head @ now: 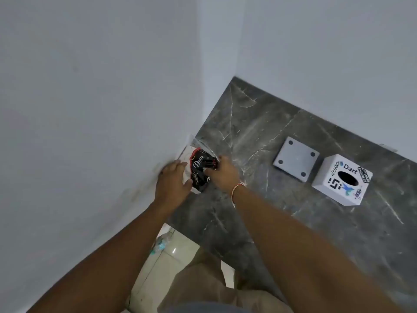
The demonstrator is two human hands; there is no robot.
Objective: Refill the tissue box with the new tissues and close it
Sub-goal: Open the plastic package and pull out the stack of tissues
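A pack of new tissues (198,164), clear plastic with a black and red "Dove" label, lies at the left end of the dark marble counter (259,136) against the wall. My left hand (172,184) grips its left side. My right hand (222,175) pinches the pack's right edge at the label. The white cube tissue box (343,179), covered in stickers, stands far to the right with its oval hole facing up. Its flat grey bottom panel (295,158), with dark pads at the corners, lies on the counter just left of the box.
White walls meet in a corner behind the counter's left end. Below the counter's front edge I see pale floor tiles (171,251) and a crumpled plastic bottle (161,241) by the wall. A thread bracelet circles my right wrist.
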